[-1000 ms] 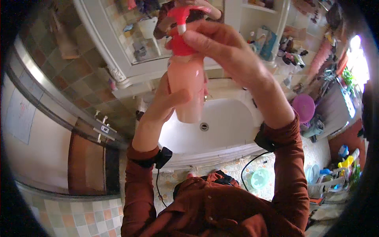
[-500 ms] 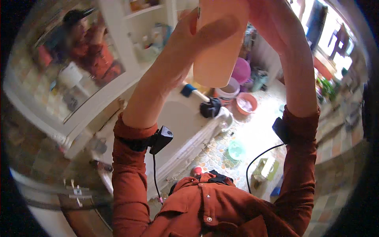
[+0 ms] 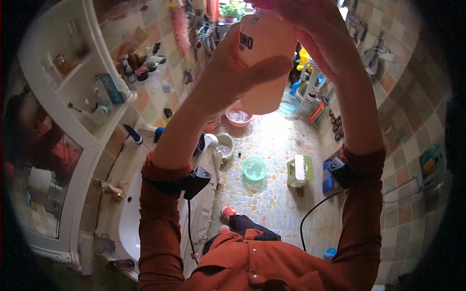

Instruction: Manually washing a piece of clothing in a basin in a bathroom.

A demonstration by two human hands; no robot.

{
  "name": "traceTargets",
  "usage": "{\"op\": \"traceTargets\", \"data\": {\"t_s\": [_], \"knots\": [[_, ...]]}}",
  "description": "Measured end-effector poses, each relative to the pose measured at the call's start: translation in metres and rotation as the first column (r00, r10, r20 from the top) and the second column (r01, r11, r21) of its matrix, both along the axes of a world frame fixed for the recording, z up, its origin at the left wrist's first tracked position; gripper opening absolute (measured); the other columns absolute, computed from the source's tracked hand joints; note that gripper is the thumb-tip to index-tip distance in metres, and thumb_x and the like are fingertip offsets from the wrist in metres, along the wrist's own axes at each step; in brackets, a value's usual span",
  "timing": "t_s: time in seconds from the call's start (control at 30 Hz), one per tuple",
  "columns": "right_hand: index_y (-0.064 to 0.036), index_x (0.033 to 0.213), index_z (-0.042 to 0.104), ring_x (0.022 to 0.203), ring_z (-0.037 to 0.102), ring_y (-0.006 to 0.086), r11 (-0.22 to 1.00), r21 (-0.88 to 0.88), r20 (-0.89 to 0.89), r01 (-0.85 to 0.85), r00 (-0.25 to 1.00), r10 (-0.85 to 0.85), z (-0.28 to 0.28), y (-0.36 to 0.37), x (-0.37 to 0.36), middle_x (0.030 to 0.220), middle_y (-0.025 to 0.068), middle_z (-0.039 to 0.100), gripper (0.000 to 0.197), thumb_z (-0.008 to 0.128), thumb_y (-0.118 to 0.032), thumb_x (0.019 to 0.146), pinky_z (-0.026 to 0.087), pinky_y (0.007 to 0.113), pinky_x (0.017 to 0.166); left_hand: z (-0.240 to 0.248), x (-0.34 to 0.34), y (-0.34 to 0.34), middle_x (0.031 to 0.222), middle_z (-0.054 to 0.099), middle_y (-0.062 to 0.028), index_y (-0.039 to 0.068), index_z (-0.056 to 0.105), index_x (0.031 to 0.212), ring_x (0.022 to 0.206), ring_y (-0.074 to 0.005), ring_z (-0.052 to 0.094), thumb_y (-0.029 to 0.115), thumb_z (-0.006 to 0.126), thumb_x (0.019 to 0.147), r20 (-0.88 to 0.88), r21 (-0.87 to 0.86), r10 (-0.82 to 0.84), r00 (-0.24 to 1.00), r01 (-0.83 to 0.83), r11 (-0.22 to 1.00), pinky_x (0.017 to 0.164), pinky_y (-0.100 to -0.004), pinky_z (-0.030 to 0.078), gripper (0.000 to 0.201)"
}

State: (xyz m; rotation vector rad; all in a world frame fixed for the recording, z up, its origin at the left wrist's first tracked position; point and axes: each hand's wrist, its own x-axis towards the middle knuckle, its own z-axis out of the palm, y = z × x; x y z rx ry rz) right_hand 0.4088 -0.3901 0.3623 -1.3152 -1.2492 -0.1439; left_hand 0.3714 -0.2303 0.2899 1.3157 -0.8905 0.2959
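With 12 at the top edge of the head view, the peach bottle (image 3: 269, 41) is hanging in the air just before 1 o'clock, its long axis running nearly from 12 to 6, base toward 6. From the left hand (image 3: 237, 69) it is lying at about 2 o'clock, from the right hand (image 3: 315, 26) at about 8. The left hand is the nearer to its middle: it is closing around the body, thumb crossing the front. The right hand is bending over the top end, by the upper edge; how far it is opening, and whether it is gripping the top, I cannot tell. Dark lettering (image 3: 246, 42) is showing on the bottle's upper 10 o'clock side, the left hand partly covering the label; a few big characters are standing out, smaller ones beneath staying unclear. Past the base, toward 7, a pink basin (image 3: 239, 121) is sitting on the floor; a mint basin (image 3: 254, 168) is lying farther down, near 6.
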Motion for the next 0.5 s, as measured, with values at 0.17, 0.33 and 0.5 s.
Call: {"op": "traceTargets", "data": {"t_s": [0.17,0.33,0.5], "knots": [[0.0015,0.114,0.058,0.097,0.061,0.0232,0.937,-0.085,0.078,0.339,0.94,-0.333,-0.007,-0.019,-0.033,0.101,0.0144,0.062,0.038,0.067,-0.02,0.085,0.049,0.037,0.089,-0.011,0.007,-0.025,0.106,0.058,-0.0084,0.004,0.045,0.121,0.095,-0.0156,0.059,0.024,0.084,0.066,0.125,0.018,0.258,0.958,-0.262,0.965,0.08,-0.0295,0.051,0.071],[0.0017,0.132,0.041,0.106,0.057,0.0268,0.964,-0.033,-0.281,0.264,0.923,-0.263,-0.004,-0.054,-0.033,0.117,0.0179,0.056,0.061,0.068,-0.025,0.084,0.046,0.04,0.095,-0.017,-0.004,-0.055,0.107,0.059,-0.008,0.005,0.045,0.122,0.095,-0.0152,0.06,0.023,0.084,0.065,0.057,0.051,0.169,0.984,-0.172,0.984,0.081,-0.0292,0.05,0.071],[0.0033,0.131,0.043,0.111,0.055,0.0244,0.997,-0.045,-0.131,-0.065,0.99,0.058,0.002,-0.08,-0.022,0.126,0.0189,0.052,0.061,0.069,-0.026,0.083,0.047,0.039,0.094,-0.017,0.005,-0.069,0.107,0.06,-0.0066,0.005,0.046,0.122,0.095,-0.0143,0.06,0.021,0.084,0.065,-0.025,0.025,0.065,0.998,-0.065,0.998,0.082,-0.0298,0.05,0.07]]}}
